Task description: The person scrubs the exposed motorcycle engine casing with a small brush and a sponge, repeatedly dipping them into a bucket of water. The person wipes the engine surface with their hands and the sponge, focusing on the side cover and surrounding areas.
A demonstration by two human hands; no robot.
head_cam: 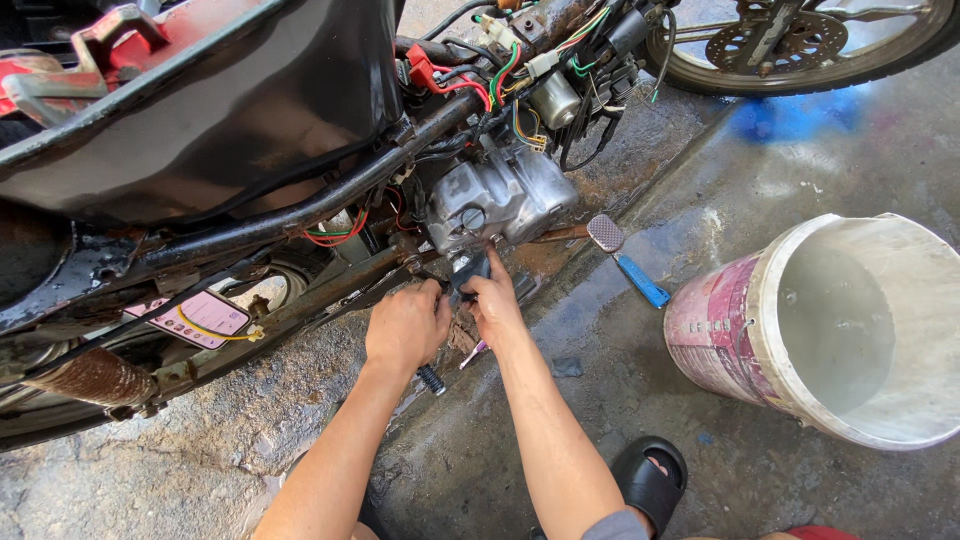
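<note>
From the head camera, both forearms reach forward and down to the underside of a stripped motorcycle's engine point(500, 200). The left hand point(405, 325) has its fingers curled shut around a tool with a black knurled handle point(431, 380), whose end pokes out below the palm; the working tip is hidden behind the knuckles. The right hand point(493, 300) sits just beside it, touching or nearly touching, its fingers pressed on a small dark part point(470, 268) right under the silver engine casing; whether they clamp it or only steady it, I cannot tell. Just above the fingers runs the rusty black frame tube point(330, 195), with red, green and yellow wires point(500, 70) further up. Right of the right fingers, a foot peg and a blue-handled tool point(640, 280) lie on the wet concrete floor point(620, 400). Well apart to the right stands a tilted white and pink bucket point(830, 330), and a black sandal point(650, 480) shows near the right elbow.
</note>
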